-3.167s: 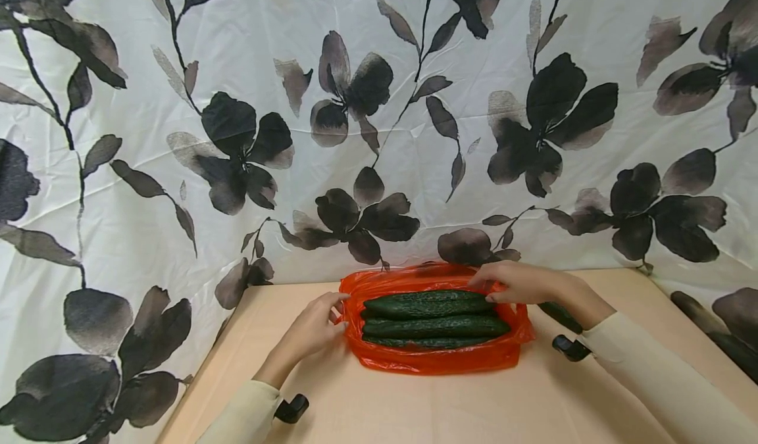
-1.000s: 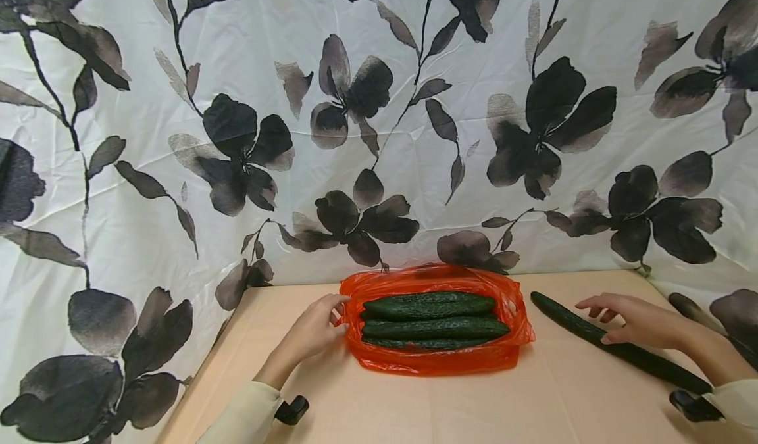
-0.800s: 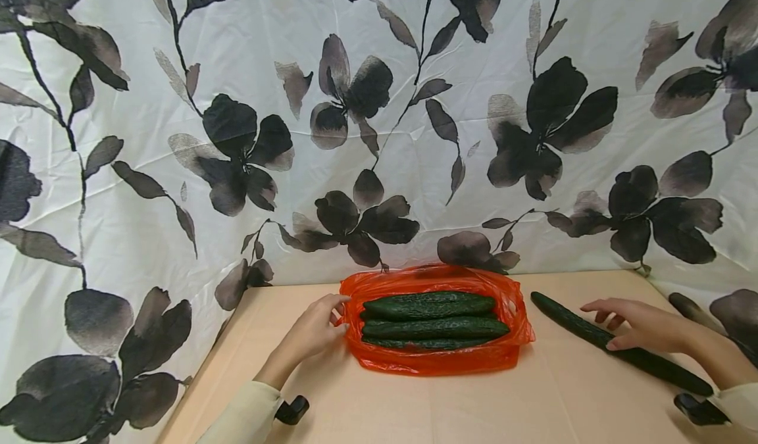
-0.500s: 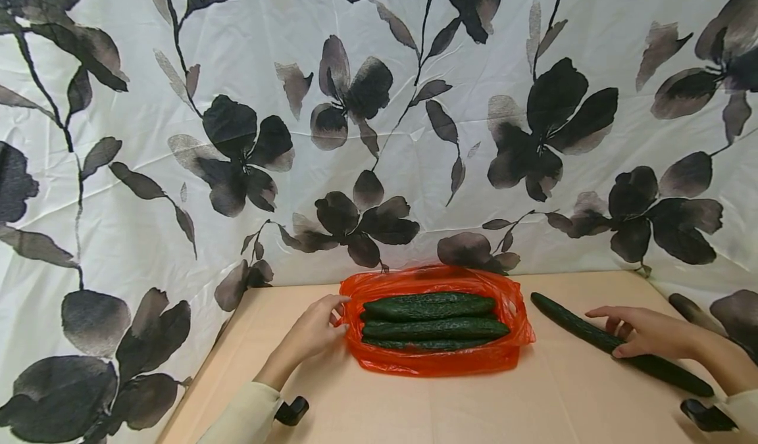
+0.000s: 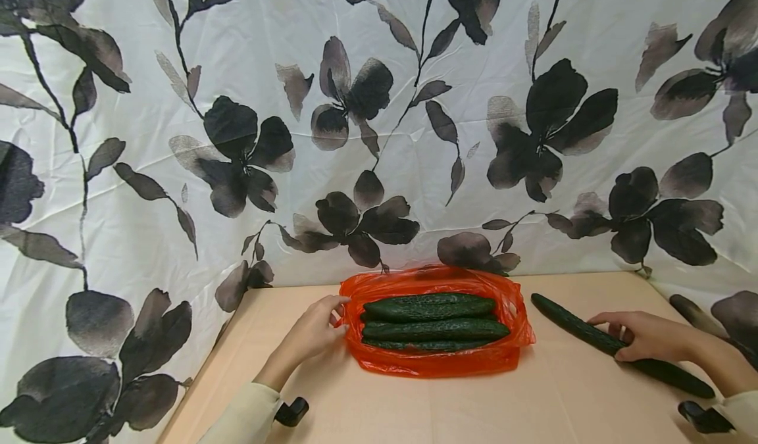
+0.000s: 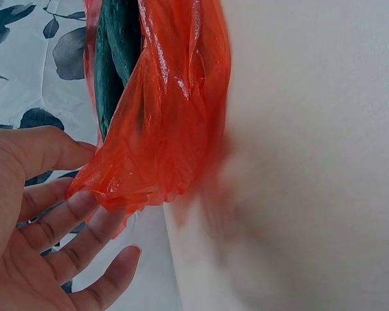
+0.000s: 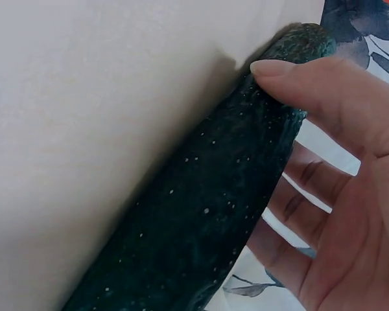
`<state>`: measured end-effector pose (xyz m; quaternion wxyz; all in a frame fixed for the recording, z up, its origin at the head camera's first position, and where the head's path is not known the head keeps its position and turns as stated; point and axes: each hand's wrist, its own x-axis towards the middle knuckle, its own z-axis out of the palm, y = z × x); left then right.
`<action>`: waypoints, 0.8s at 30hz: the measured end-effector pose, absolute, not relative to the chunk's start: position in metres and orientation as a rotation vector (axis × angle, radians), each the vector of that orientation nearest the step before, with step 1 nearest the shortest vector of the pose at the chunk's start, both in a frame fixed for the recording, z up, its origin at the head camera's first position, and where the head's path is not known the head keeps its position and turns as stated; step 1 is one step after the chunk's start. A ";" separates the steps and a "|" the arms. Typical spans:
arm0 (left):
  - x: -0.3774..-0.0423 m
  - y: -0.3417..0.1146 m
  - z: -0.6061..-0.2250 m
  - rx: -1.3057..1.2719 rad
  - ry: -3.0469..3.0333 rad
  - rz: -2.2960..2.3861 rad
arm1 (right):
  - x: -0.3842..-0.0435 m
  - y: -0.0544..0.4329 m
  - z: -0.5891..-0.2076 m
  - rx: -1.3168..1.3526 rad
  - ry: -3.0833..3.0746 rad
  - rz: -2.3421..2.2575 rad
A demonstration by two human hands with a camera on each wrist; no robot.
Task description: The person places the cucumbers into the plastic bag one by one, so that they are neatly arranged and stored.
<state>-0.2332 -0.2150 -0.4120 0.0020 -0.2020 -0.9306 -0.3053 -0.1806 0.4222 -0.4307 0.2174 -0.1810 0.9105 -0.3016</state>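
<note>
A red plastic bag (image 5: pixel 438 366) lies at the middle of the table, its mouth spread wide around several dark green cucumbers (image 5: pixel 435 329). My left hand (image 5: pixel 310 332) pinches the bag's left edge between thumb and fingers; the left wrist view shows the thin film (image 6: pixel 152 149) gathered at the fingertips. Outside the bag, to its right, one long cucumber (image 5: pixel 565 319) lies slanting on the table. Over its middle, my right hand (image 5: pixel 660 339) grips it, thumb (image 7: pixel 292 78) on one side and fingers on the other, partly hidden in the right wrist view.
The beige table (image 5: pixel 438 411) ends at the back against a white cloth (image 5: pixel 426 135) with dark printed flowers. Its left edge slants near my left forearm. A dark band-like device (image 5: pixel 291 411) is worn on each wrist.
My right hand has left the bag's right side and moved right to the loose cucumber, lowering until thumb and fingers close round it. My left hand has stayed at the bag's left edge.
</note>
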 end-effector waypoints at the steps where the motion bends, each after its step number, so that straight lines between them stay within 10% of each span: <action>1: -0.233 -0.215 -0.412 -0.643 -2.915 -0.954 | -0.181 0.422 -0.431 -0.514 2.516 -0.838; 24: -0.233 -0.214 -0.412 -0.632 -2.918 -0.940 | -0.185 0.426 -0.428 -0.603 2.489 -0.854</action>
